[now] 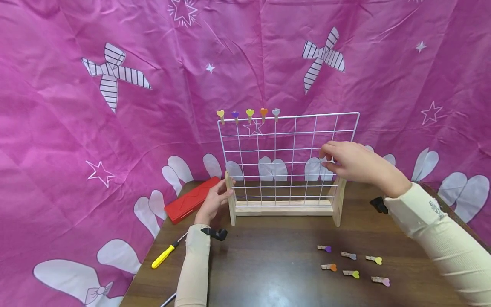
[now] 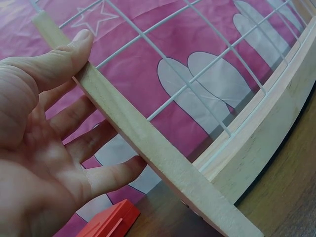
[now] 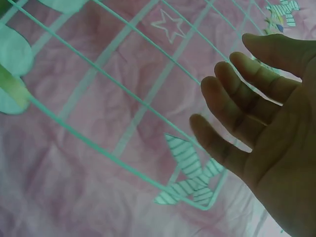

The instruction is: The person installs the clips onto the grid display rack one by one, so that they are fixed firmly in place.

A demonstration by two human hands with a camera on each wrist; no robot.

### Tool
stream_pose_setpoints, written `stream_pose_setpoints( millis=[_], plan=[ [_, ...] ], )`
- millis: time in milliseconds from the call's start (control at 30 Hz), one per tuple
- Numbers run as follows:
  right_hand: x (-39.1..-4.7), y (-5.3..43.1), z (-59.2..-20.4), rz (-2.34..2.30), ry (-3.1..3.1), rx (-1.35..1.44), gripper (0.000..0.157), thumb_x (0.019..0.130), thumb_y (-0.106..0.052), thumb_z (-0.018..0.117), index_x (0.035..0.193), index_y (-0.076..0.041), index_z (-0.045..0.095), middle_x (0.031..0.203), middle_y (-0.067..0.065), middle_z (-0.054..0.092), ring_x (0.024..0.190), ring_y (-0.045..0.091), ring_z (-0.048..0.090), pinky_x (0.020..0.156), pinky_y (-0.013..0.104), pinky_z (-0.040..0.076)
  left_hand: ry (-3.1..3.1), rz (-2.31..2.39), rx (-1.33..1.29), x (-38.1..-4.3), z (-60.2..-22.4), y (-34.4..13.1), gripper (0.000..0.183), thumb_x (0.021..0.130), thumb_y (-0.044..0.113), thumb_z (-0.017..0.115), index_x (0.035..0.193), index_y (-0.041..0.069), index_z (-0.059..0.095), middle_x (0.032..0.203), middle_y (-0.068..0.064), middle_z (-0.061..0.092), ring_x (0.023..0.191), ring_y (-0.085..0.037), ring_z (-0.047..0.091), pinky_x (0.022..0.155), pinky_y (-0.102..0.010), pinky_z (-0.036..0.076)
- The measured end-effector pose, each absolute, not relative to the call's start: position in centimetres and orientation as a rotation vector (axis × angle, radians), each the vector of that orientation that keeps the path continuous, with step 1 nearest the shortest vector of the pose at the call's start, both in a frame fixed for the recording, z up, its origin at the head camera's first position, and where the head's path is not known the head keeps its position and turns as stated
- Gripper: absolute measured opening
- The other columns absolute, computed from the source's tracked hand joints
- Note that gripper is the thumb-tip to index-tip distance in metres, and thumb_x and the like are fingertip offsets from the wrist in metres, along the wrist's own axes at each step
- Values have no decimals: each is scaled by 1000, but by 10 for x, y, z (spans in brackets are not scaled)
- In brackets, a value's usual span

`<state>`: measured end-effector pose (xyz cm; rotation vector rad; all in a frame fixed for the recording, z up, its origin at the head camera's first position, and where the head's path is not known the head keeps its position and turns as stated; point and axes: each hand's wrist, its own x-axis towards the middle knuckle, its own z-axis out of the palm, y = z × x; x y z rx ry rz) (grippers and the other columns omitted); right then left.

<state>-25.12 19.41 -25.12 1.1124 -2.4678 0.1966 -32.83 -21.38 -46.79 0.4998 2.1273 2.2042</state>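
A white wire grid (image 1: 291,116) stands upright in a wooden stand (image 1: 284,210) on the table. My left hand (image 1: 215,201) grips the stand's left wooden post (image 2: 143,131), thumb on the near face and fingers behind it. In front of the grid's right part is my right hand (image 1: 350,160), raised, fingers loosely bent and apart from the thumb; its right wrist view shows nothing held. Several heart-topped clothespins line the grid's top left bar: yellow (image 1: 220,114), purple (image 1: 235,114), lime (image 1: 250,113), orange (image 1: 264,112) and pale grey (image 1: 276,112).
Several more heart clothespins lie in two rows at the table's front right, among them a purple one (image 1: 327,249) and a pink one (image 1: 385,282). A red box (image 1: 192,201) and a yellow-handled screwdriver (image 1: 163,256) are on the left. A pink curtain (image 1: 245,51) hangs behind.
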Motion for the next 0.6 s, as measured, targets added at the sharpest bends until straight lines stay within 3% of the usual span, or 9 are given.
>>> stream_pose_setpoints(
  millis=[167, 433, 600],
  plan=[
    [-243, 203, -285, 285, -2434, 1152, 14, 79, -4, 64, 86, -14, 59, 69, -13, 50, 58, 1, 46, 52, 25, 40, 2139, 2198, 501, -330, -469, -214, 46, 87, 8, 63, 131, 15, 51, 128, -9, 52, 112, -27, 51, 93, -53, 39],
    [-233, 215, -353, 387, -2576, 1137, 18, 80, -1, 61, 85, -18, 59, 71, -17, 53, 57, -4, 44, 50, 22, 40, 2155, 2190, 517, -328, -468, -213, 47, 87, 9, 63, 132, 13, 50, 129, -10, 52, 111, -26, 51, 93, -53, 39],
    [-228, 220, -398, 431, -2692, 1156, 16, 81, -5, 65, 85, -19, 59, 68, -18, 50, 57, -3, 45, 49, 22, 40, 2140, 2191, 478, -328, -466, -213, 48, 88, 8, 62, 133, 12, 48, 130, -13, 49, 113, -27, 50, 94, -53, 37]
  ],
)
